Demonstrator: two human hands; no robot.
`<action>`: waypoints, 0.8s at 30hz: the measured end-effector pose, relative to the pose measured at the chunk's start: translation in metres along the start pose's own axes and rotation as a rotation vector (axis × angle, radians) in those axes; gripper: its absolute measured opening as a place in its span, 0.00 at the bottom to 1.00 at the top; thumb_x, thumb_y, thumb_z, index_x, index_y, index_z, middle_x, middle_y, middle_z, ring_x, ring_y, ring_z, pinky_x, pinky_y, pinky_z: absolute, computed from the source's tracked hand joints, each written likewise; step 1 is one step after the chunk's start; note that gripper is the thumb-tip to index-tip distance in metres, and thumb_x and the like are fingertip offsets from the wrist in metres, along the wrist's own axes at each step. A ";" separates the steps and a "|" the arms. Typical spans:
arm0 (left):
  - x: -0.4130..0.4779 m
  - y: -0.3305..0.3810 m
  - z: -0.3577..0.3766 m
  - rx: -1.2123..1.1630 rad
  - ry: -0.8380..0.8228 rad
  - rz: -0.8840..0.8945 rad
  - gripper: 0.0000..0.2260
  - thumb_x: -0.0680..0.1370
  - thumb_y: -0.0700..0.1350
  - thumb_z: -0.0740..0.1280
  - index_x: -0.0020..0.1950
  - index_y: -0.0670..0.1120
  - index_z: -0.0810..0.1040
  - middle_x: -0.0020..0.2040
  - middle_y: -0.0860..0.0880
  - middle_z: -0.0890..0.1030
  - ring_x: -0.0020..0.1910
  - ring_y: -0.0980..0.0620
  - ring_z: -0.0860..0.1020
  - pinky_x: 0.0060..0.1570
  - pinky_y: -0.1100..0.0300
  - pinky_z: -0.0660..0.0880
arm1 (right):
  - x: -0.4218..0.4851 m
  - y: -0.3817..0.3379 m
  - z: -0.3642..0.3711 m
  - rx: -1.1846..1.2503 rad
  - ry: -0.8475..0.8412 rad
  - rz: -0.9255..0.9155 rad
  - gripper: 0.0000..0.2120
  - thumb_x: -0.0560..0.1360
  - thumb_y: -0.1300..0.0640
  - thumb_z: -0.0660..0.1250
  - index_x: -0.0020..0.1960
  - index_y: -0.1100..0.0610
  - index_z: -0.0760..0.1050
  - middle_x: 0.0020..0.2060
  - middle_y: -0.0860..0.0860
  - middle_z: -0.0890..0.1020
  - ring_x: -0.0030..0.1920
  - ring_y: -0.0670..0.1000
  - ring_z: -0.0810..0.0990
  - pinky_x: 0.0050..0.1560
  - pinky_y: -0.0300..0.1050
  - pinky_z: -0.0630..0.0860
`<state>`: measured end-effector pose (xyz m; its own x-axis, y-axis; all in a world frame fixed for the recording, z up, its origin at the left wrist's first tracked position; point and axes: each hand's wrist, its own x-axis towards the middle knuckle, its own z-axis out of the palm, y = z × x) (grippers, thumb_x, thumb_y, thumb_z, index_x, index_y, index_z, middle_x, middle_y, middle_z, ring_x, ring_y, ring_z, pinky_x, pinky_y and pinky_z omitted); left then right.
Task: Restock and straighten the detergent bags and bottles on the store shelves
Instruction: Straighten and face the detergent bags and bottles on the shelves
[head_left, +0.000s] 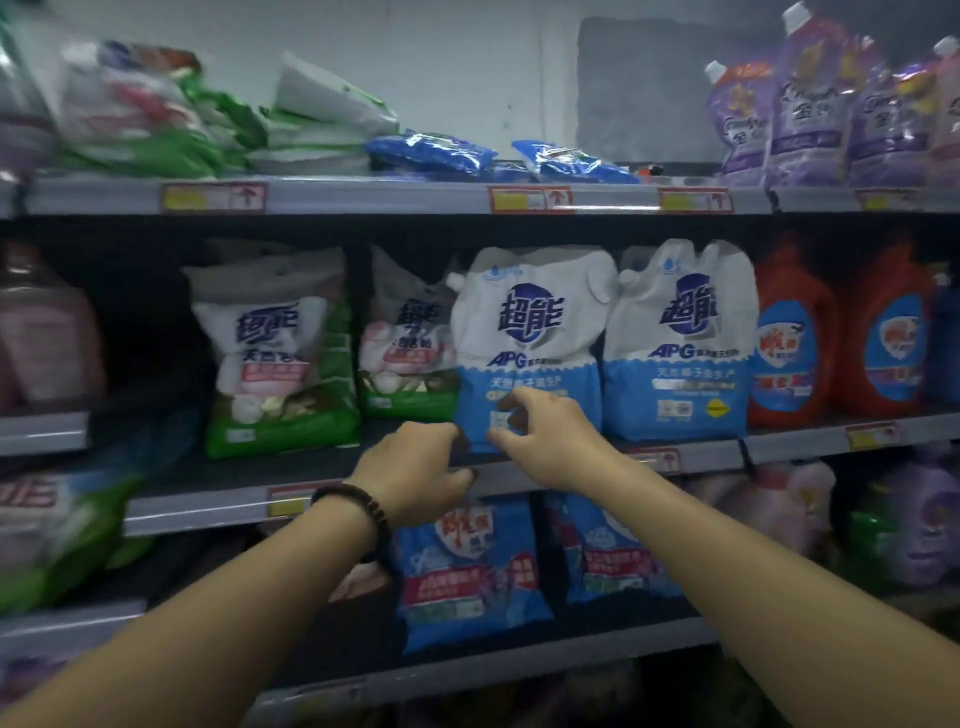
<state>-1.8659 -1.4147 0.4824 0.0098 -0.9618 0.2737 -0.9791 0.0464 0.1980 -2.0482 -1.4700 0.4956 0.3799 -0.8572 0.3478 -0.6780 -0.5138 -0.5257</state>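
Your left hand (415, 460) and right hand (545, 431) curl against the shelved pouch (524, 332) at its base; I cannot tell whether either pinches it. It is likely heavy, floppy and slick, so hold below your fingertips, under the bottom.

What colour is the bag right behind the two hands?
The bag is white on top and light blue below, seen in the head view.

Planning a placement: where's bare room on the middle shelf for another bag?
Bare shelf front between the green-white bag and the left APG pouch, ahead of the set-back bag; a gap between the pink bottle and that green-white bag. Crowded rightward: that pouch, the second APG pouch and the orange bottles side by side, no gaps.
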 end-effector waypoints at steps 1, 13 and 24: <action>-0.012 -0.015 -0.009 0.016 0.011 -0.031 0.15 0.77 0.60 0.67 0.59 0.53 0.78 0.57 0.51 0.83 0.53 0.46 0.82 0.53 0.47 0.82 | 0.001 -0.016 0.010 0.007 -0.022 -0.032 0.24 0.81 0.43 0.69 0.73 0.51 0.72 0.64 0.51 0.79 0.62 0.54 0.78 0.60 0.50 0.78; -0.162 -0.186 -0.096 0.010 0.210 -0.375 0.12 0.77 0.60 0.71 0.58 0.56 0.82 0.49 0.58 0.85 0.48 0.56 0.82 0.53 0.54 0.81 | 0.007 -0.199 0.113 0.210 -0.182 -0.302 0.18 0.79 0.44 0.72 0.66 0.50 0.76 0.53 0.49 0.82 0.51 0.50 0.82 0.55 0.51 0.82; -0.176 -0.308 -0.152 -0.155 0.432 -0.430 0.14 0.79 0.52 0.73 0.63 0.51 0.79 0.56 0.54 0.81 0.53 0.55 0.81 0.55 0.58 0.79 | 0.049 -0.316 0.178 0.262 -0.159 -0.314 0.16 0.79 0.44 0.72 0.63 0.50 0.77 0.50 0.46 0.83 0.52 0.51 0.82 0.55 0.48 0.80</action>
<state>-1.5353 -1.2189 0.5169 0.5089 -0.7090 0.4882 -0.8289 -0.2506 0.5002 -1.7033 -1.3562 0.5403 0.6479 -0.6425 0.4091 -0.3396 -0.7244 -0.5999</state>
